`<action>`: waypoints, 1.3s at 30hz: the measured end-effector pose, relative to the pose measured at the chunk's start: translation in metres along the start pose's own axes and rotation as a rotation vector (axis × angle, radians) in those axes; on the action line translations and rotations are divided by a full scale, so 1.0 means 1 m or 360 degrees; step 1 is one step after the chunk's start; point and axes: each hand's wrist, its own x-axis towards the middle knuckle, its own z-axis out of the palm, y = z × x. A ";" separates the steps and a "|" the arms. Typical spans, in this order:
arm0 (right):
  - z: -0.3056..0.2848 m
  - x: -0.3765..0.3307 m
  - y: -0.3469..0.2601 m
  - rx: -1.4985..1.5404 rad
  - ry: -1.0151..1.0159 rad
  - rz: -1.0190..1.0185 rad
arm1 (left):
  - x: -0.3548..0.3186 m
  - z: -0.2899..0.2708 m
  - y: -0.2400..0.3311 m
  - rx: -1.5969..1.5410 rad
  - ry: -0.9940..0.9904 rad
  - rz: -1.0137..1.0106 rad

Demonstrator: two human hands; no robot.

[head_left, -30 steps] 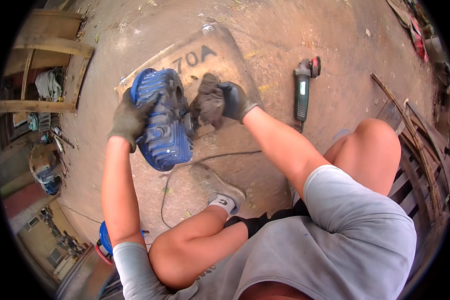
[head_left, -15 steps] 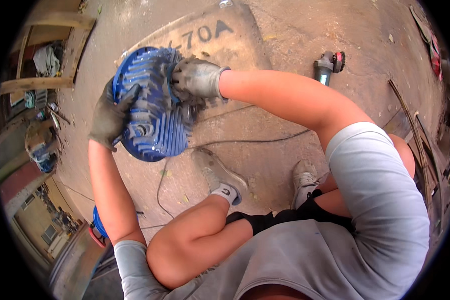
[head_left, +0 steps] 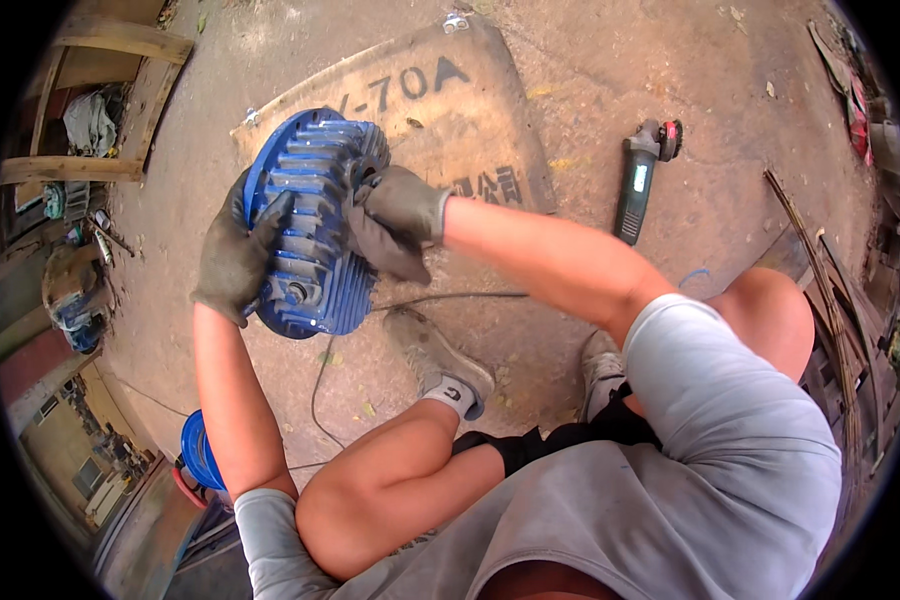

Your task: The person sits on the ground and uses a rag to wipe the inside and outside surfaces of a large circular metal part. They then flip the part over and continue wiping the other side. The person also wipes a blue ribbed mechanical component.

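A blue, finned metal housing (head_left: 320, 215) with a round flange stands tilted on its edge in front of me. My left hand (head_left: 228, 255), in a dark grey work glove, grips the flange on its left side, with fingers lying over the fins. My right hand (head_left: 410, 203), gloved too, is closed on a dark grey rag (head_left: 398, 252) against the housing's right face. The rag hangs down below the hand. What the right fingertips touch on that face is partly hidden.
Behind the housing lies a brown board (head_left: 470, 120) with black stencilled marks. An angle grinder (head_left: 637, 190) with a red-rimmed head rests to the right. A black cable (head_left: 450, 297) crosses the floor. Wooden frames (head_left: 75, 168), a blue drum-like object (head_left: 200, 455) and sticks (head_left: 820, 270) line the sides.
The housing has turned a little and shifted slightly right and down, both hands with it. The rag now hangs clearly from my right hand, and the whole grinder shows beyond my right arm.
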 end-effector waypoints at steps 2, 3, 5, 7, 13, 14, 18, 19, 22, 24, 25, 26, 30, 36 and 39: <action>0.008 -0.008 -0.006 0.1039 0.0035 0.0433 | -0.002 0.002 0.001 -0.0064 -0.0013 -0.0045; 0.011 -0.010 -0.008 0.1681 0.0113 0.0653 | -0.002 0.003 0.003 -0.0098 -0.0022 -0.0067; 0.020 -0.015 -0.017 0.3002 0.0397 0.0897 | -0.001 0.002 -0.001 -0.0143 -0.0049 -0.0063; 0.024 -0.038 -0.015 0.3827 0.0782 0.0728 | -0.002 0.005 0.008 -0.0125 -0.0049 -0.0085; -0.039 -0.133 0.069 0.3531 0.1007 0.0746 | 0.010 -0.009 -0.024 -0.0277 -0.0116 -0.0006; -0.050 -0.143 0.092 0.3223 0.0924 0.0877 | 0.014 -0.007 -0.025 -0.0311 -0.0155 -0.0038; -0.138 -0.143 0.089 0.2884 0.0816 0.0997 | 0.021 -0.012 -0.029 -0.0335 -0.0192 -0.0056; -0.142 -0.136 0.091 0.2685 0.0831 0.0941 | 0.019 -0.010 -0.026 -0.0301 -0.0184 -0.0056; -0.139 -0.125 0.085 0.1457 0.0419 0.1122 | 0.012 -0.009 -0.014 -0.0285 -0.0160 -0.0048; -0.120 -0.115 0.063 0.1527 0.0360 0.1173 | 0.006 -0.008 -0.007 -0.0272 -0.0138 -0.0064; -0.112 -0.108 0.048 0.1202 0.0243 0.1244 | 0.003 -0.006 -0.004 -0.0255 -0.0128 -0.0075; -0.105 -0.103 0.036 0.0875 0.0131 0.1311 | 0.003 -0.003 -0.002 -0.0236 -0.0128 -0.0082; -0.052 -0.078 0.004 0.1589 0.0074 0.1009 | 0.004 -0.005 -0.022 -0.0344 -0.0123 -0.0052; 0.009 -0.010 -0.035 0.3085 0.0324 0.1633 | 0.015 -0.001 -0.015 -0.0201 -0.0127 -0.0043; -0.001 0.008 -0.037 0.2102 -0.0024 0.1600 | 0.010 -0.006 -0.017 -0.0073 -0.0109 -0.0059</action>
